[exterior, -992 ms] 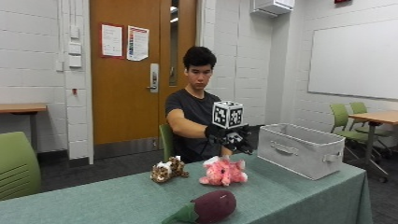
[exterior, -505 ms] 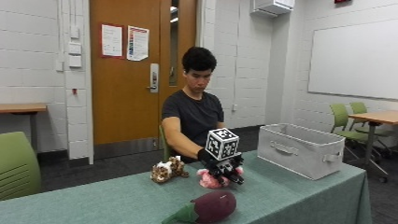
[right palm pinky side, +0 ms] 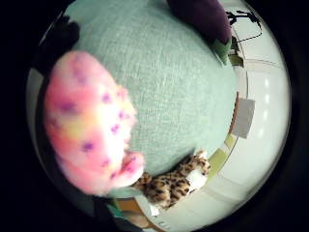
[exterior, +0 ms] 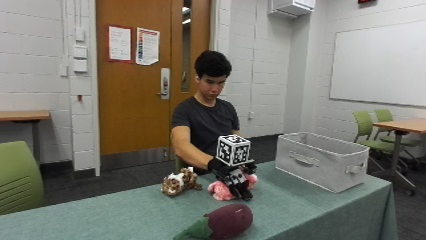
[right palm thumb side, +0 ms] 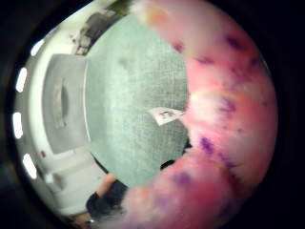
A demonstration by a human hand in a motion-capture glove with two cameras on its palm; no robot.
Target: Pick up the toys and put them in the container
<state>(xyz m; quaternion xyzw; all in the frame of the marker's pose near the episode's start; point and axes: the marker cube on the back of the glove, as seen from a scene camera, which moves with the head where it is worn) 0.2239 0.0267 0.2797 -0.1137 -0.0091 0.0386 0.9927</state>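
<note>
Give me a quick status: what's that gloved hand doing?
Gloved right hand down on pink plush toy, grip closing round it. Grey container waits beside. Leopard toy, eggplant toy on table, nothing blocking.

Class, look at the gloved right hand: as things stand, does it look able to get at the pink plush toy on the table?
Probably yes. The right hand is already down on the pink plush toy, which fills both palm views, and nothing lies between them. The leopard toy sits apart beside it.

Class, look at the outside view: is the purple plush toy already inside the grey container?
No, the purple plush toy lies on the table, apart from the grey container.
</note>
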